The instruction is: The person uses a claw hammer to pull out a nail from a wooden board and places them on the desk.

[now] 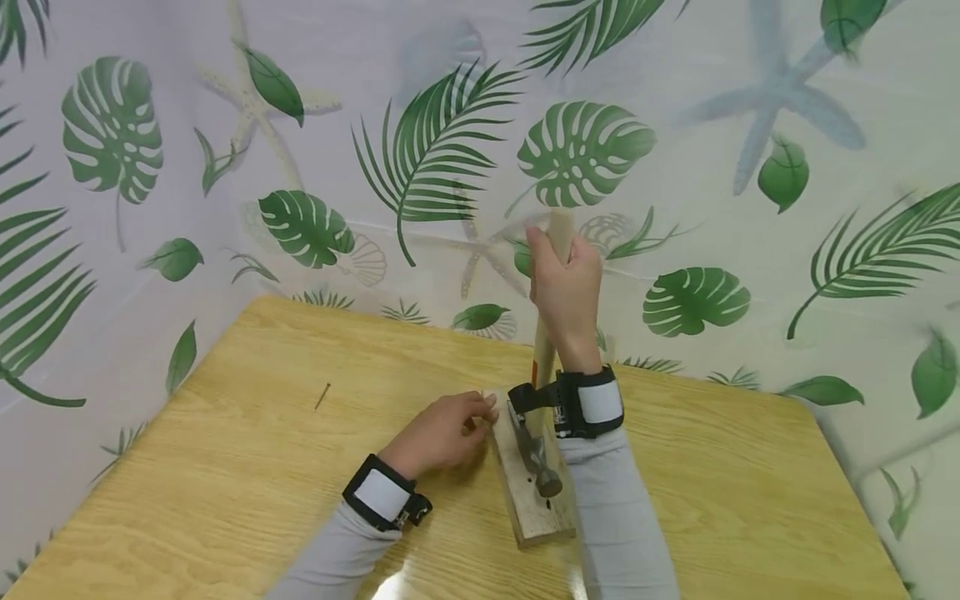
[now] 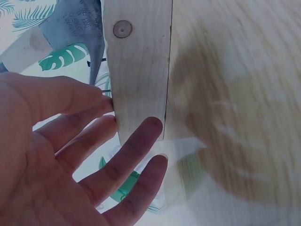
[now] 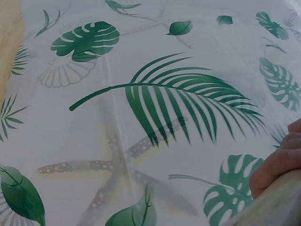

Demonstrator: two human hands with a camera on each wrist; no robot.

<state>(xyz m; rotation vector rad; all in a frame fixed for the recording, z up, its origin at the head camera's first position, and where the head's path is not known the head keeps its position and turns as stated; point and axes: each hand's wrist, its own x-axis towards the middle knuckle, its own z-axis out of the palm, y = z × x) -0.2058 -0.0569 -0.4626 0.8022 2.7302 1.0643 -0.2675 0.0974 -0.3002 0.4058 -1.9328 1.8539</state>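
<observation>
Just right of centre, I see the right hand (image 1: 567,292) gripping a hammer (image 1: 534,458), its head over a block (image 1: 516,477) at lower centre; the left hand (image 1: 442,429), fingers loosely spread, touches the block's far end.

The backdrop (image 1: 660,208) reaching me over the feed is whitish, printed with green leaves (image 1: 588,154), a pale blue starfish (image 1: 783,87) at two o'clock and a cream starfish (image 1: 255,104) at ten. Toward six, I see the table (image 1: 225,467) in honey yellow with streaky grain. At five o'clock, the block (image 1: 528,508) is paler beige with dark spots; my left wrist view shows its round brown knot (image 2: 122,29). The hammer (image 1: 545,350) there pairs a grey head with a light wooden handle marked red. Both sleeves (image 1: 626,525) are pale grey, the straps (image 1: 600,400) black with white patches.
</observation>
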